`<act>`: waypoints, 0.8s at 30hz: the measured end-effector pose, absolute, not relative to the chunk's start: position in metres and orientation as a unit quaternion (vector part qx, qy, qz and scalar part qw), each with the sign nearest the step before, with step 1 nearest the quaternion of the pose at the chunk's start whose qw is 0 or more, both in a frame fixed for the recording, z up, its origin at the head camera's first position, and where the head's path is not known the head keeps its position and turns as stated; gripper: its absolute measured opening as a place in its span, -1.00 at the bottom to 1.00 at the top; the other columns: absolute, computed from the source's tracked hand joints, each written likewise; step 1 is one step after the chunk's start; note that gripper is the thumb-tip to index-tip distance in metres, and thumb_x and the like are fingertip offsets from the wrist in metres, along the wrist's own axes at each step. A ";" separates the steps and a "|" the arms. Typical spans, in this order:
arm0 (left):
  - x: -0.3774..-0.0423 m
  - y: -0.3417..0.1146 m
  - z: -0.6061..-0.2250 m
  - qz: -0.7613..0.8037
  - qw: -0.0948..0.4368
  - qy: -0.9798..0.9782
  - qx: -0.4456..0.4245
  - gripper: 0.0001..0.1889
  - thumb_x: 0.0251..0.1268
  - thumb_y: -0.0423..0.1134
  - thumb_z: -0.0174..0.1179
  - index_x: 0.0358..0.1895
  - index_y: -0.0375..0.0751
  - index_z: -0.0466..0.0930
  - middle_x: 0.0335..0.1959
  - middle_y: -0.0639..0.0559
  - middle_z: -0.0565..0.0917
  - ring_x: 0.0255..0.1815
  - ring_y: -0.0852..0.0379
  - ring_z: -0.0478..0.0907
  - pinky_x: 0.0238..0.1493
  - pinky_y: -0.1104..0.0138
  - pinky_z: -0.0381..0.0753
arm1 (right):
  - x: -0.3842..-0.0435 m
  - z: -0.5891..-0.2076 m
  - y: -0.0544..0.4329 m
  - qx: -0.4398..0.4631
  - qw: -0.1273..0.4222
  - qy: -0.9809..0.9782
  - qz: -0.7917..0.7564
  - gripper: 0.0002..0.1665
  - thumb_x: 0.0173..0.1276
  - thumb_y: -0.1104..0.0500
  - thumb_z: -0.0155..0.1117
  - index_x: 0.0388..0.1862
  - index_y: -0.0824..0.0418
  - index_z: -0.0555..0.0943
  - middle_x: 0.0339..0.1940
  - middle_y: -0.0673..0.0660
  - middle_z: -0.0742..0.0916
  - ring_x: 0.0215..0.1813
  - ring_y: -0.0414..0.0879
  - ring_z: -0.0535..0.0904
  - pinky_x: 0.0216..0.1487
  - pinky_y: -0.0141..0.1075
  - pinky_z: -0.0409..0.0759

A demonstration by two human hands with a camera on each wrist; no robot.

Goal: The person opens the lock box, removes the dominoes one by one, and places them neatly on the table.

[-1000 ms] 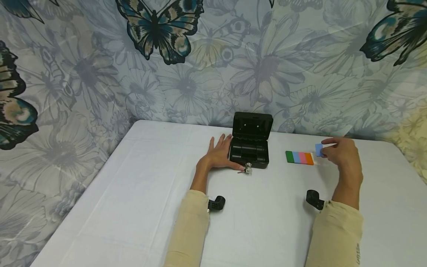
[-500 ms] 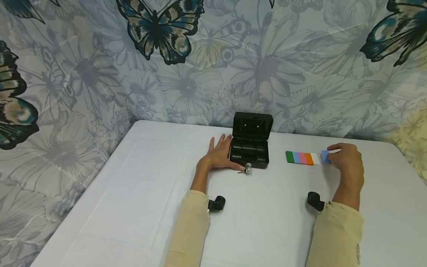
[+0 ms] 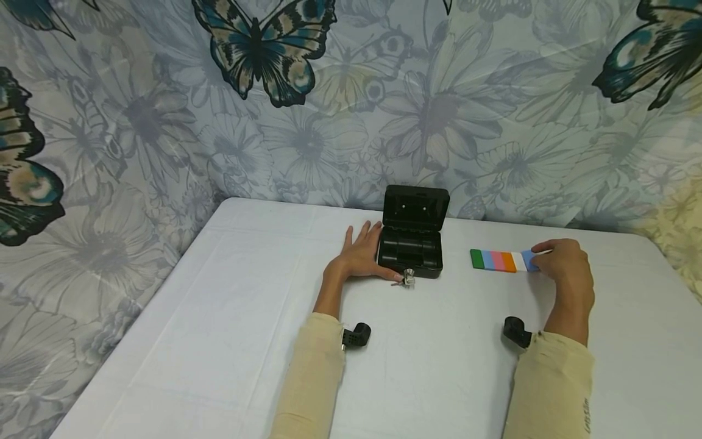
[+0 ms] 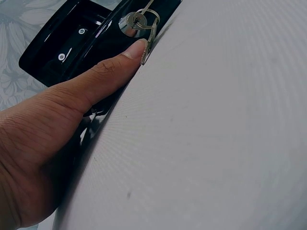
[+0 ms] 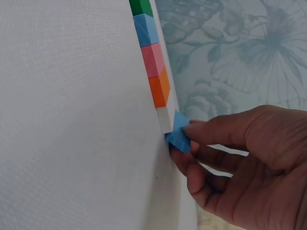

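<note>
My left hand (image 3: pixel 361 253) rests against the left side of a black cash box (image 3: pixel 411 251), with fingers spread and straight. Its thumb lies along the box's front, the tip beside a lock with keys on a ring (image 4: pixel 139 20). The box's lid (image 3: pixel 415 207) stands raised. At the right, my right hand (image 3: pixel 566 265) pinches a light blue rectangular block (image 5: pixel 179 132) between thumb and fingers. That block meets the white block (image 5: pixel 165 120) at the right end of a row. The row continues leftward with orange (image 3: pixel 508 262), pink (image 3: pixel 498 261), blue (image 3: pixel 487 260) and green (image 3: pixel 477 259) blocks.
A white cloth covers the table (image 3: pixel 219 341). Behind it hangs a fabric backdrop (image 3: pixel 439 116) printed with flowers and butterflies. Black wrist cameras (image 3: pixel 358 335) are strapped over both tan sleeves (image 3: pixel 309 378).
The right hand first drew back from the row's right end, uncovering the white block. It then lowered the blue block and brought it left against the white one. The left hand stayed put.
</note>
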State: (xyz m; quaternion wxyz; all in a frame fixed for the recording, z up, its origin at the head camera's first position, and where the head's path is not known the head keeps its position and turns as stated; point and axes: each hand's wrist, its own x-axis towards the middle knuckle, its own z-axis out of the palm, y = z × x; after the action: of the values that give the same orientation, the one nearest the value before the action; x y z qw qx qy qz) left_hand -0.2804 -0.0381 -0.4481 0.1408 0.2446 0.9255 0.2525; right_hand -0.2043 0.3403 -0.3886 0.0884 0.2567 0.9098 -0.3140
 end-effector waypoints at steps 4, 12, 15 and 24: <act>-0.280 -0.038 -0.447 0.256 0.139 0.924 0.247 0.40 -0.01 0.33 0.52 0.75 -0.08 -0.26 0.79 -0.01 -0.16 0.82 -0.01 -0.38 0.75 -0.09 -0.55 | -0.205 -0.389 0.340 0.262 0.100 0.907 -0.315 -0.39 0.47 0.22 0.06 0.44 0.46 0.43 0.43 0.59 0.42 0.15 0.37 0.45 -0.10 0.01 0.54; -0.282 -0.037 -0.451 0.254 0.142 0.926 0.241 0.42 -0.02 0.30 0.53 0.75 -0.08 -0.28 0.80 -0.01 -0.18 0.82 0.00 -0.41 0.74 -0.08 -0.61 | -0.203 -0.388 0.344 0.255 0.124 0.909 -0.306 -0.40 0.50 0.15 0.08 0.41 0.45 0.46 0.44 0.59 0.42 0.23 0.41 0.44 -0.01 0.11 0.55; -0.284 -0.036 -0.455 0.250 0.146 0.928 0.235 0.42 -0.01 0.31 0.53 0.75 -0.06 -0.31 0.80 0.03 -0.20 0.81 0.03 -0.44 0.73 -0.05 -0.64 | -0.203 -0.387 0.345 0.249 0.130 0.911 -0.303 -0.40 0.49 0.14 0.09 0.41 0.44 0.46 0.44 0.59 0.41 0.25 0.42 0.43 -0.01 0.12 0.55; -0.283 -0.036 -0.454 0.248 0.147 0.929 0.230 0.41 -0.01 0.32 0.52 0.75 -0.06 -0.30 0.80 0.06 -0.21 0.81 0.06 -0.43 0.74 -0.04 -0.62 | -0.203 -0.387 0.346 0.246 0.134 0.912 -0.300 -0.36 0.49 0.13 0.09 0.45 0.43 0.42 0.44 0.59 0.39 0.23 0.42 0.43 -0.03 0.11 0.56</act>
State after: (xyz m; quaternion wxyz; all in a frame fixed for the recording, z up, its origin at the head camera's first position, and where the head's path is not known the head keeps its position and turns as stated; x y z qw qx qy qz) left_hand -0.2833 -0.0355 -0.4536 0.1473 0.2299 0.9294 0.2483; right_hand -0.2030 0.3457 -0.3875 0.1339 0.2462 0.9117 -0.3004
